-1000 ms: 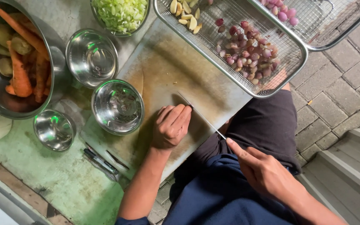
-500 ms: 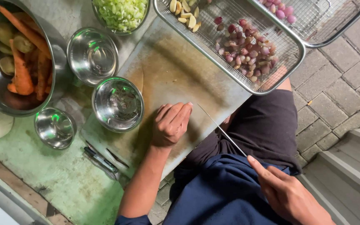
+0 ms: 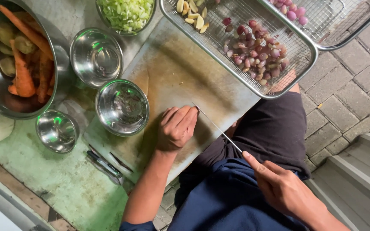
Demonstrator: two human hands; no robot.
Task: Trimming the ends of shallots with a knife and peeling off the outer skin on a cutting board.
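Observation:
My left hand [image 3: 177, 127] rests as a closed fist on the worn wooden cutting board [image 3: 180, 68], knuckles down; whatever lies under it is hidden. My right hand [image 3: 281, 190] hovers over my lap, off the board's edge, gripping the handle of a thin knife [image 3: 219, 129]. The blade runs up and to the left, and its tip reaches the board right beside my left fingers. Just beyond the board sits a wire basket [image 3: 305, 72] holding peeled shallots [image 3: 258, 53] and garlic cloves [image 3: 191, 13].
Two empty steel bowls [image 3: 122, 107] [image 3: 96, 55] and a smaller one [image 3: 57, 130] stand left of the board. A big bowl of carrots [image 3: 22, 72], a bowl of chopped greens [image 3: 125, 13], dark tools [image 3: 103, 162], a second basket [image 3: 343, 17], brick paving and steps at right.
My right hand dropped toward my lap, then came back up a little. The knife blade now reaches onto the board beside my left fist, which has stayed put.

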